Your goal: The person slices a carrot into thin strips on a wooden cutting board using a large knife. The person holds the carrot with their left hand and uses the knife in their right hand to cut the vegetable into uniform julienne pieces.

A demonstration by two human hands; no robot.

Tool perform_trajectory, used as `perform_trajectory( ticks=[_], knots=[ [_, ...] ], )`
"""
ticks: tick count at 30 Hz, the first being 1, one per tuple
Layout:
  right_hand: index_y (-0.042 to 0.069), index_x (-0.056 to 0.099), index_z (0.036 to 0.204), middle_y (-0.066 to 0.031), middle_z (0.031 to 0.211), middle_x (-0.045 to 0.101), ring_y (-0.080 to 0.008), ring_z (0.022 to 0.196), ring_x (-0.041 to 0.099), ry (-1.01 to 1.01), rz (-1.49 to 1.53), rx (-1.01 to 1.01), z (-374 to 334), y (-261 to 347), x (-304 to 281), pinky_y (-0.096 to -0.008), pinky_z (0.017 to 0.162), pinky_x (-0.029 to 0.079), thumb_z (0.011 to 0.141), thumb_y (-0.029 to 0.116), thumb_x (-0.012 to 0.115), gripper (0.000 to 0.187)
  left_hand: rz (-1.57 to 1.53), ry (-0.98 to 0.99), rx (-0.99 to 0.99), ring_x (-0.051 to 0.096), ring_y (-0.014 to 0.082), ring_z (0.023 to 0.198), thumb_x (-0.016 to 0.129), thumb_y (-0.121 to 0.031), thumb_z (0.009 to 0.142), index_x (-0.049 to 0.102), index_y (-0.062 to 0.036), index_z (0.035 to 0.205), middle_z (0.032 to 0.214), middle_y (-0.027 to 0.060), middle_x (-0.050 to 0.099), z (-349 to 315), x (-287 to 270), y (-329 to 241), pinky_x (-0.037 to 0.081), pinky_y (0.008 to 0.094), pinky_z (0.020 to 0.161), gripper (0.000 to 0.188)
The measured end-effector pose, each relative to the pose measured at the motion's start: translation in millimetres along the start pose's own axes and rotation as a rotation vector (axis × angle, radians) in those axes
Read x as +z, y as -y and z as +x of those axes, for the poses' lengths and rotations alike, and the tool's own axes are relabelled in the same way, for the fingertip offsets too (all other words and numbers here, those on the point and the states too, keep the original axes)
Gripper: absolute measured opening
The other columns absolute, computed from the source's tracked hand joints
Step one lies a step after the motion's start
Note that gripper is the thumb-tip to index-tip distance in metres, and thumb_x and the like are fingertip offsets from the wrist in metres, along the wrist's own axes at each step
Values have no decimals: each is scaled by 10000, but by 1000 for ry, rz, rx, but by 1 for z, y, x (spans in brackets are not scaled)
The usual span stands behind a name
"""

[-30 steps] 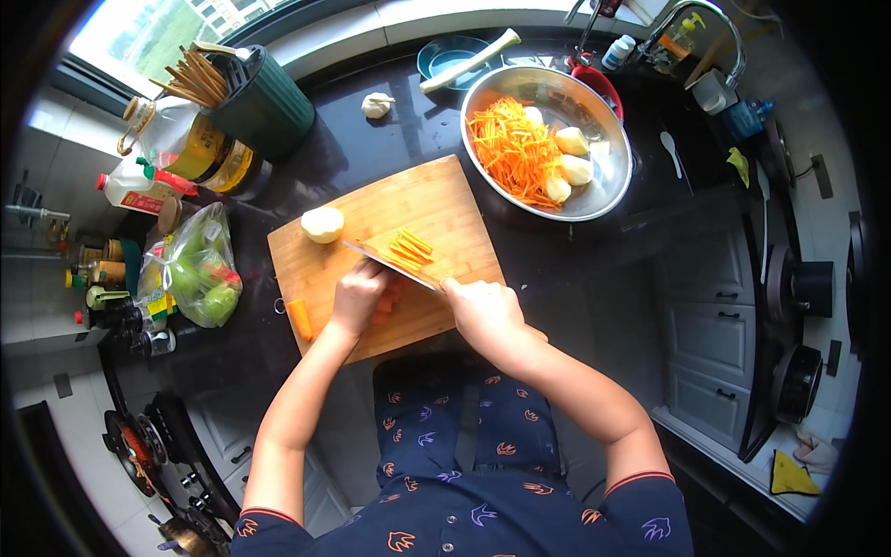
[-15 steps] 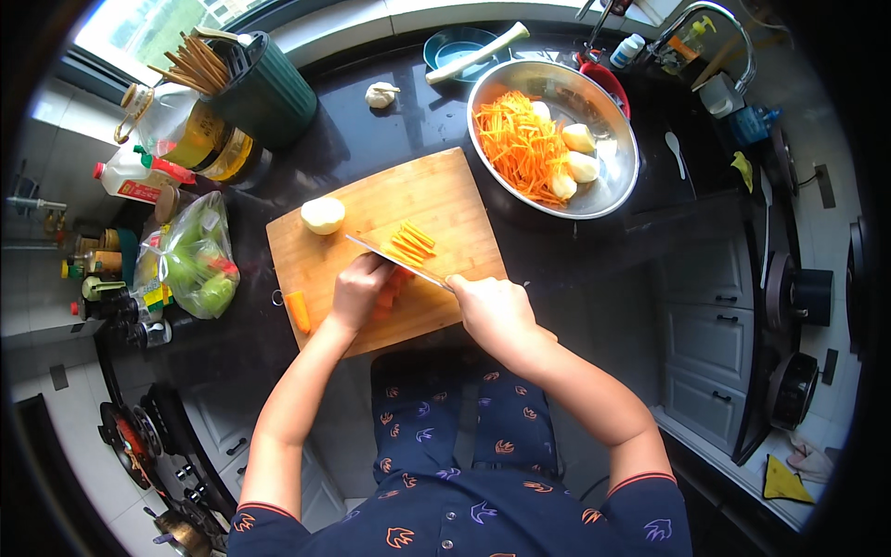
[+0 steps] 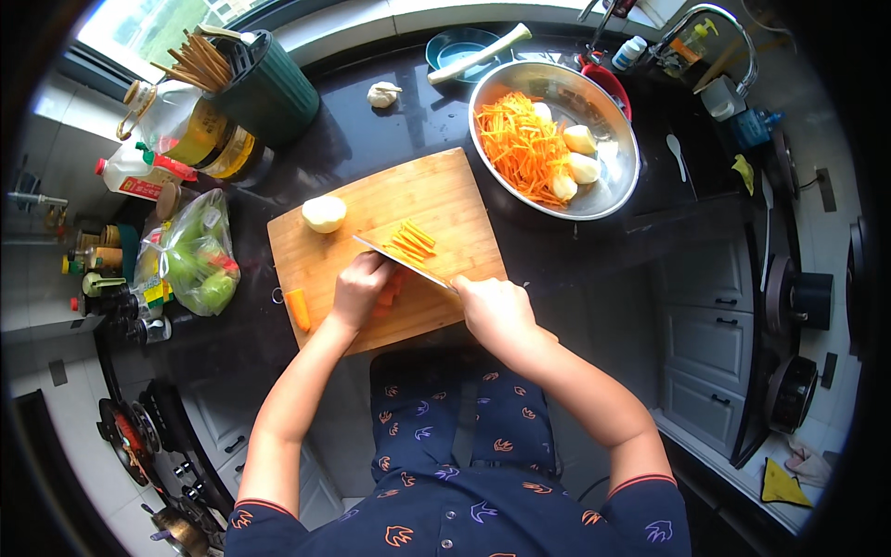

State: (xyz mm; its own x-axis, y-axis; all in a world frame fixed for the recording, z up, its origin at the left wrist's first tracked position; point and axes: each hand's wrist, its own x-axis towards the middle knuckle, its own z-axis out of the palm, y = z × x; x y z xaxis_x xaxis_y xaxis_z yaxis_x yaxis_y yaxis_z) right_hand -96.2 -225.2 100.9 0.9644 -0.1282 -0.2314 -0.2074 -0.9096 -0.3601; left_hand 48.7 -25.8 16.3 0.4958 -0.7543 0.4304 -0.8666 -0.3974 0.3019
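My right hand (image 3: 495, 308) is wrapped round the handle of a knife (image 3: 405, 263), whose blade slants up and left across the wooden cutting board (image 3: 445, 195). Against the blade's near side, my left hand (image 3: 362, 290) has its fingers curled on carrot slices (image 3: 388, 295), partly hidden under hand and blade. Cut carrot sticks (image 3: 409, 242) lie just beyond the blade. A peeled potato (image 3: 324, 213) rests at the board's far left, and a carrot piece (image 3: 297, 310) at its left edge.
A steel bowl (image 3: 624, 186) with shredded carrot and several peeled potatoes stands at the far right. Garlic (image 3: 382, 94) and a teal dish (image 3: 436, 46) sit behind the board. Left are a bag of green vegetables (image 3: 200, 260), an oil bottle (image 3: 190, 125) and a green utensil holder (image 3: 278, 93).
The knife and my right hand have shifted very slightly to the right. My left hand stays on the carrot slices, and the other things lie as before.
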Motion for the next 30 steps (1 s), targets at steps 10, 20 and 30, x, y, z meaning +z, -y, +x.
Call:
perform_trajectory(
  ticks=[10,20,30],
  knots=[
    [61,633,952,-188,731,704,-363,708,728,-4,16,-20,-4,3,-13,-463,619,579,889,82,580,85,26,-37,48,670,257,790,775,-106,731,709,-110,872,824,66,650,1,0,0,578,359,673,156],
    [53,635,964,-199,755,712,-378,732,731,39,11,4,7,-1,5,-476,648,587,897,88,569,101,3,24,12,683,255,842,760,-104,709,693,-106,885,873,71,672,1,-3,-1,585,368,665,189],
    [97,669,1047,-202,741,696,-396,703,707,-1,66,-8,6,-7,1,-500,630,571,937,128,573,149,54,14,2,697,253,933,703,-90,744,694,-85,939,987,66,704,-4,-2,4,602,352,742,195]
  ],
)
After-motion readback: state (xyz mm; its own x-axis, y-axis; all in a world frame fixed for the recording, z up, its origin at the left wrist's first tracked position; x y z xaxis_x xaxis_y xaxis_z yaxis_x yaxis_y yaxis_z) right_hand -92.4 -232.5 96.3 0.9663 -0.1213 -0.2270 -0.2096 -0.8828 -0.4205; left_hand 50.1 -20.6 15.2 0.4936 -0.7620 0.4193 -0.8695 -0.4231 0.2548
